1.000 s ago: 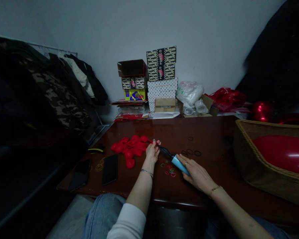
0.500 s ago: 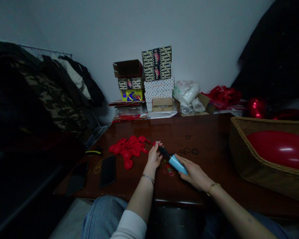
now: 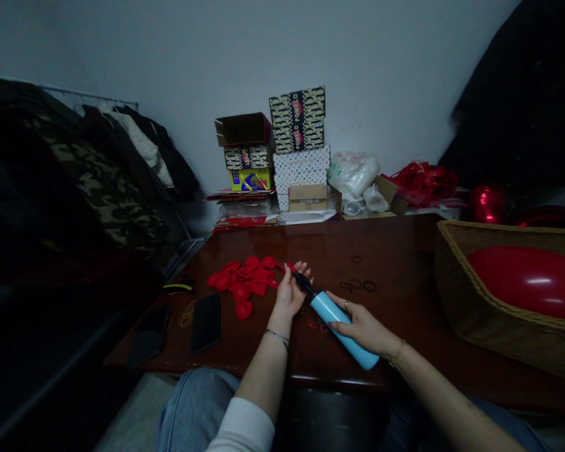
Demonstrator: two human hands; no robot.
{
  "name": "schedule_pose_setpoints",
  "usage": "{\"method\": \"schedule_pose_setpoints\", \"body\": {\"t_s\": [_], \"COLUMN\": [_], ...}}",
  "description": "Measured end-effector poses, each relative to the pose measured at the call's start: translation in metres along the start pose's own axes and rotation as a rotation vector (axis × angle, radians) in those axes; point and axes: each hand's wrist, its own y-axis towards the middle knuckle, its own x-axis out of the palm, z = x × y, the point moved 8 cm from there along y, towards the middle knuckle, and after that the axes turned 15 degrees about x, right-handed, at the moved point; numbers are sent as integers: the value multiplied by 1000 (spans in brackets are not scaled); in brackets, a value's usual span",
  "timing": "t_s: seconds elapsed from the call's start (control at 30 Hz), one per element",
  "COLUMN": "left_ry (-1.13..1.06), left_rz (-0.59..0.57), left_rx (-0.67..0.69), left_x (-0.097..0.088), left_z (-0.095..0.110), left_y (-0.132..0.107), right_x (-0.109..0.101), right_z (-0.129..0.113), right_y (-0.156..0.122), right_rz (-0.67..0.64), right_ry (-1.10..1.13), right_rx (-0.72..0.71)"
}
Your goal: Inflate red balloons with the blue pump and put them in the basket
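Note:
My right hand (image 3: 365, 326) is closed around the light-blue barrel of a hand balloon pump (image 3: 324, 306), tilted with its black nozzle end up and to the left. At that nozzle, my left hand (image 3: 290, 294) pinches a small limp red balloon (image 3: 289, 267); its fingertips partly hide where balloon and nozzle meet. Left of it lies a pile of uninflated red balloons (image 3: 252, 276) on the dark wooden table (image 3: 306, 242). Small coloured rubber bands (image 3: 317, 325) lie beneath the pump, partly covered by it.
A wicker basket (image 3: 456, 289) with a big inflated red balloon (image 3: 532, 276) stands at the right. Several black bands (image 3: 353, 285) lie ahead of the pump. On the left are two dark flat devices (image 3: 206, 322) and yellow bands (image 3: 186, 315). Stacked boxes (image 3: 299, 122) stand behind.
The pump's blue barrel has extended down and right, showing more of its length. My left hand has shifted slightly left with the balloon and nozzle.

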Motion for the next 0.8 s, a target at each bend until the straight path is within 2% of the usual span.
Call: {"method": "schedule_pose_setpoints", "body": {"t_s": [0.13, 0.33, 0.53, 0.67, 0.8], "left_ry": [23, 51, 44, 94, 63], "left_rz": [36, -19, -13, -28, -33], "left_rx": [3, -15, 28, 3, -20], "left_x": [-3, 1, 4, 2, -5], "left_z": [-5, -12, 0, -4, -7], "left_y": [-3, -12, -6, -9, -9], "right_x": [2, 2, 2, 2, 3], "right_z": [0, 2, 2, 3, 7], "right_y": [-1, 0, 3, 2, 3], "right_rz": [-27, -55, -20, -25, 35], "right_ry": [3, 73, 30, -2, -117], "right_rx": [-5, -12, -13, -23, -51]}}
